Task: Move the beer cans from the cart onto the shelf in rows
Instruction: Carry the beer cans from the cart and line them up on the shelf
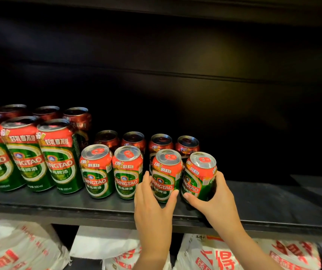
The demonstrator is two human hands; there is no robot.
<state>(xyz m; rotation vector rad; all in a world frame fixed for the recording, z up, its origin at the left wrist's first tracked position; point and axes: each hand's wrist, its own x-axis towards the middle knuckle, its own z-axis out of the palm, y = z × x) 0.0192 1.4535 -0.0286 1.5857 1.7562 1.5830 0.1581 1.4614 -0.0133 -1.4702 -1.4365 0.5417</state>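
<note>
Each hand, left hand [152,201] and right hand [214,199], wraps one short can [166,175] [199,177] at the shelf's front edge [78,213], lining them up with the front row.

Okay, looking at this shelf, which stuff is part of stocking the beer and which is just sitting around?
Part of the job:
- short Tsingtao can in the left hand
- short Tsingtao can in the right hand
- shelved short cans
- tall Tsingtao cans
- black shelf

Just sitting around:
- white printed bags below the shelf
</note>
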